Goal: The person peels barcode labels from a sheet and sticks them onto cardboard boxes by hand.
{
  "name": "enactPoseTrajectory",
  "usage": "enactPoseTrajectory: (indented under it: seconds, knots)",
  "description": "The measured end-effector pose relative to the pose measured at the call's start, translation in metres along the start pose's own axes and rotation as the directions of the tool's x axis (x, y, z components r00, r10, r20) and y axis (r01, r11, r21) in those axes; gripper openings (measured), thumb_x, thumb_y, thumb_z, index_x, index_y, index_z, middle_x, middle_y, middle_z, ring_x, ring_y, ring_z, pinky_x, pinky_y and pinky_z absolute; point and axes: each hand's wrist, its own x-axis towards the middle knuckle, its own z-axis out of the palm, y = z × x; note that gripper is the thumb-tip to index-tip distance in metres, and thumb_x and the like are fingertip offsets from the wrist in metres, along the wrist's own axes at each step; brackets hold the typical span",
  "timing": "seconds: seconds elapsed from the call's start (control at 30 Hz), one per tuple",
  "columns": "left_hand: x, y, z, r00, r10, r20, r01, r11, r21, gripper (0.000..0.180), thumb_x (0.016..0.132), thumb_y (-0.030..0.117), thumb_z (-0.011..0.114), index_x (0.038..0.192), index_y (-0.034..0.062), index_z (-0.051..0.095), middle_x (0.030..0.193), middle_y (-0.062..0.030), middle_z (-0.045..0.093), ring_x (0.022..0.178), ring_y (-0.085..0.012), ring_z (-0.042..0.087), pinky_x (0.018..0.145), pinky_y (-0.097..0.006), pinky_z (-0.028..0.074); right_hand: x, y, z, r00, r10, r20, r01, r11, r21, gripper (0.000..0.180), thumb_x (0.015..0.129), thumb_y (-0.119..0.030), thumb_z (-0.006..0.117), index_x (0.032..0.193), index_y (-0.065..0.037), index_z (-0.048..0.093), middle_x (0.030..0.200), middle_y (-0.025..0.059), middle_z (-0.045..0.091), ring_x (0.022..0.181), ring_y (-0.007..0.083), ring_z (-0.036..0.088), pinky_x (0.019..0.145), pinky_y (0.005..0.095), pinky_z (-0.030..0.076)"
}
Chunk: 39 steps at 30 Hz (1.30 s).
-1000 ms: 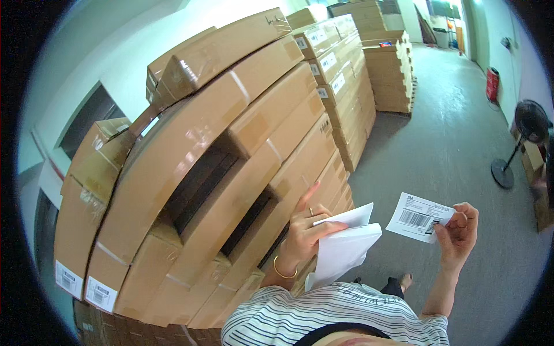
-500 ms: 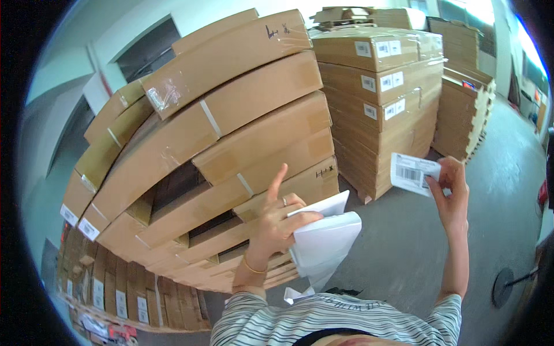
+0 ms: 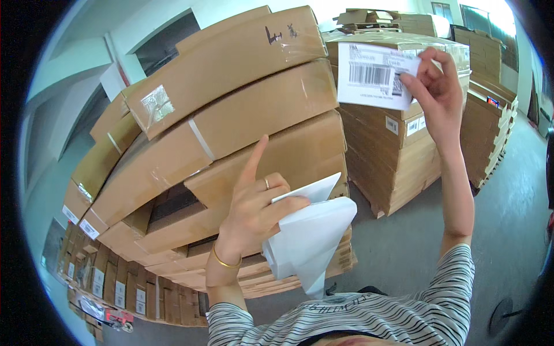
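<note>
My right hand [image 3: 435, 89] pinches the right edge of a white barcode label [image 3: 366, 83], raised in front of the farther stack of cartons. Lower and to the left, my left hand [image 3: 254, 202] is closed around a folded stack of white label sheets [image 3: 314, 230], its index finger pointing up. A loose tail of that stack hangs down near my striped shirt. Right behind my left hand rises a pile of long brown cartons [image 3: 265, 86], with black handwriting on the top one. The label's printed side faces me.
A second wrapped carton stack [image 3: 398, 173] with white labels stands beyond on the right, and a brown bin with a jagged edge [image 3: 490, 132] beside it. More labelled cartons [image 3: 130, 288] lie on a pallet at lower left. A round black base [image 3: 501, 317] stands on the grey floor.
My right hand has lifted the label up and to the left, closer to the cartons. My left hand has shifted slightly left and up, still holding the white sheets.
</note>
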Motion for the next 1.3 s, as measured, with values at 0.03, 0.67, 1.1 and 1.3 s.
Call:
enactPoseTrajectory:
  seconds: [0.03,0.67,1.1,1.3]
  knots:
    - [0.006,-0.003,0.001,1.0,0.007,0.001,-0.007,1.0,-0.005,0.01,0.07,0.015,0.077,0.079,0.0186,0.075,0.061,0.0045,0.063,0.058,-0.0122,0.06,0.116,-0.066,0.03,0.01,0.009,0.003,1.0,0.011,0.007,-0.012,0.999,0.045,0.038,0.092,0.004,0.067,0.122,-0.003,0.046,0.098,0.0076,0.069,0.088,0.0093,0.066,0.077,0.0226,0.053]
    - [0.093,-0.06,0.021,0.999,0.043,0.001,-0.043,0.994,0.096,0.019,0.061,0.005,0.076,0.074,0.017,0.073,0.056,0.0015,0.05,0.06,-0.0133,0.057,0.122,-0.064,0.019,0.109,0.057,0.086,0.947,-0.035,0.318,-0.081,0.935,0.346,0.034,0.093,0.009,0.061,0.118,-0.002,0.042,0.092,0.0048,0.066,0.086,0.0068,0.063,0.071,0.0201,0.049]
    - [0.097,-0.074,0.025,0.996,0.078,-0.036,-0.072,0.986,0.15,0.007,0.067,0.016,0.079,0.073,0.0178,0.074,0.054,0.0015,0.05,0.054,-0.0133,0.056,0.122,-0.064,0.018,0.105,0.055,0.088,0.952,-0.107,0.287,0.024,0.961,0.276,0.033,0.092,0.009,0.062,0.116,-0.002,0.043,0.084,0.0034,0.063,0.074,0.0045,0.06,0.062,0.0174,0.046]
    - [0.098,-0.076,0.025,0.998,0.064,-0.026,-0.059,0.987,0.147,0.016,0.061,0.009,0.076,0.075,0.0169,0.073,0.054,0.0007,0.054,0.059,-0.0151,0.06,0.122,-0.064,0.018,0.106,0.059,0.09,0.948,-0.099,0.303,0.026,0.971,0.237,0.033,0.092,0.009,0.062,0.116,-0.002,0.043,0.085,0.0033,0.063,0.074,0.0036,0.059,0.06,0.0166,0.044]
